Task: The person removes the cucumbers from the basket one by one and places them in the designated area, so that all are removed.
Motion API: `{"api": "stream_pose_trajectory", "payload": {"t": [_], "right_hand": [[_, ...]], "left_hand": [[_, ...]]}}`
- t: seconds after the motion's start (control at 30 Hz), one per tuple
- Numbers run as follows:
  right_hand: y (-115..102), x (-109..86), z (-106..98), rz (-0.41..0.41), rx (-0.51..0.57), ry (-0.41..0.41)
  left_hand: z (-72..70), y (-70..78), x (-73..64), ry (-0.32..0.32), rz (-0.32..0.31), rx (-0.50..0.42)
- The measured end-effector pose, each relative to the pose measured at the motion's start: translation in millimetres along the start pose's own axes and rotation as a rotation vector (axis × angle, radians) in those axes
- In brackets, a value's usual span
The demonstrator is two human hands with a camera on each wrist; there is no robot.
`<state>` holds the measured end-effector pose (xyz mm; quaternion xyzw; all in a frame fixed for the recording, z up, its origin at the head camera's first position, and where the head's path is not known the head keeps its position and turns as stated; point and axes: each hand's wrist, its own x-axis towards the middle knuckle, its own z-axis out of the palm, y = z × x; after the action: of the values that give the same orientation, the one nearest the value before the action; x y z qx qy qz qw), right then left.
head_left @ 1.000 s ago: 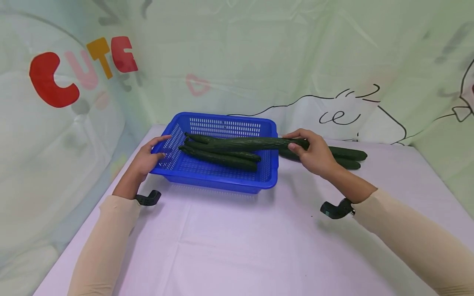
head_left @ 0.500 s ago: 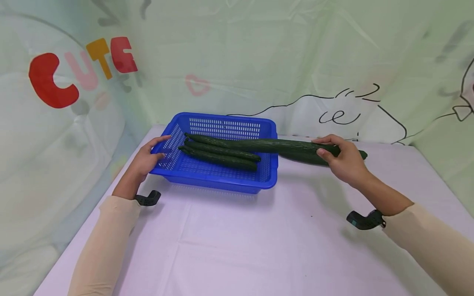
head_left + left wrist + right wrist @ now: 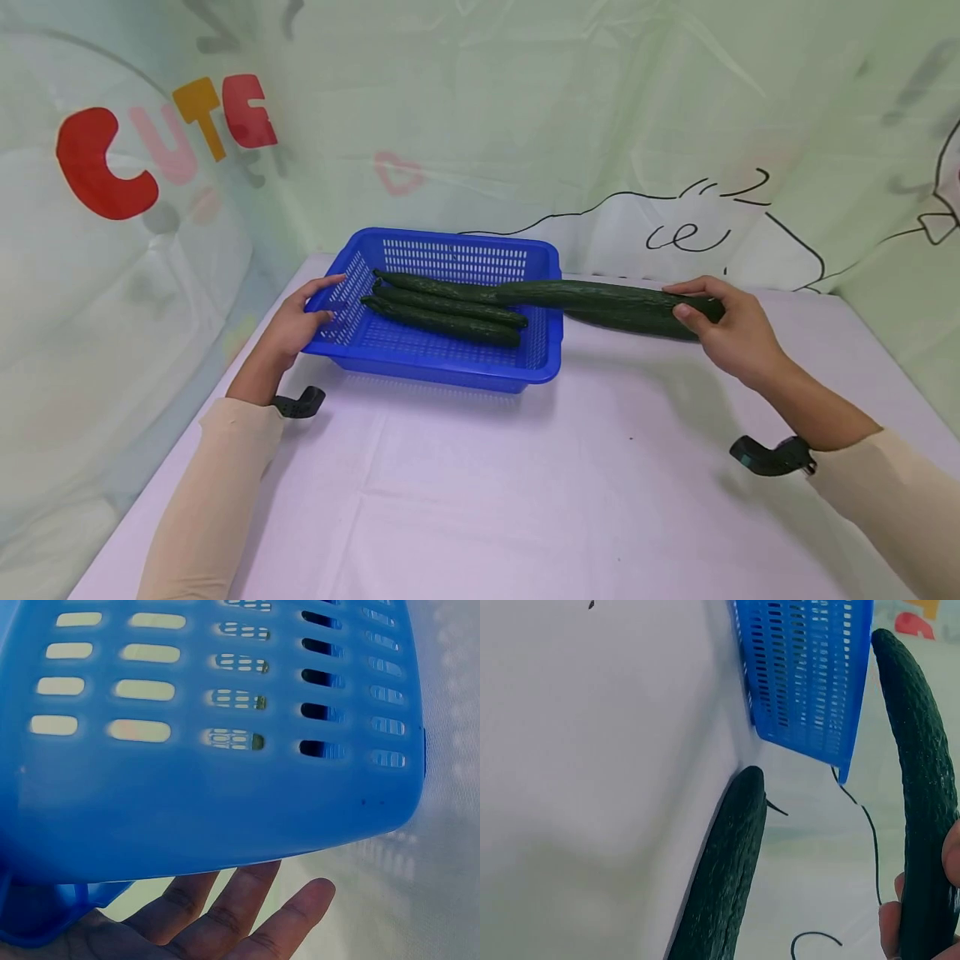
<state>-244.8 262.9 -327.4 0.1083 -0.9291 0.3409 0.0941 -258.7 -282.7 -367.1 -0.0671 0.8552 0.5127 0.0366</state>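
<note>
My left hand (image 3: pixel 292 321) grips the left rim of a blue perforated plastic basket (image 3: pixel 442 372), its thumb over the rim. In the left wrist view, several fingers (image 3: pixel 292 915) show below the basket wall (image 3: pixel 225 802). My right hand (image 3: pixel 738 333) holds a long dark green cucumber (image 3: pixel 592 295) by its right end. That cucumber's left end reaches over the basket's right rim. Three more cucumbers lie side by side in the basket, the front one (image 3: pixel 442 323) nearest me. Another cucumber (image 3: pixel 720 877) lies on the table below the held one, partly hidden in the head view.
The table (image 3: pixel 480 492) has a pale cloth over it. A printed curtain (image 3: pixel 525 125) hangs close behind the basket and along both sides. Each wrist carries a black camera mount, the right one (image 3: pixel 772 456) just above the cloth.
My right hand has moved to the right with its cucumber, drawing most of it out from above the basket. The left hand and the basket have stayed put.
</note>
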Motion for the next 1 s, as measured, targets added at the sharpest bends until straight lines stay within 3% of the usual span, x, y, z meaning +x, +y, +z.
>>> {"api": "stream_pose_trajectory", "payload": {"t": [0.67, 1.0], "right_hand": [[43.6, -21.2, -20.8, 0.016, -0.047, 0.071], [62.7, -28.4, -28.1, 0.045, -0.021, 0.1]], "left_hand": [[0.9, -1.0, 1.1, 0.004, 0.005, -0.009], [1.1, -1.5, 1.3, 0.02, -0.008, -0.004]]}}
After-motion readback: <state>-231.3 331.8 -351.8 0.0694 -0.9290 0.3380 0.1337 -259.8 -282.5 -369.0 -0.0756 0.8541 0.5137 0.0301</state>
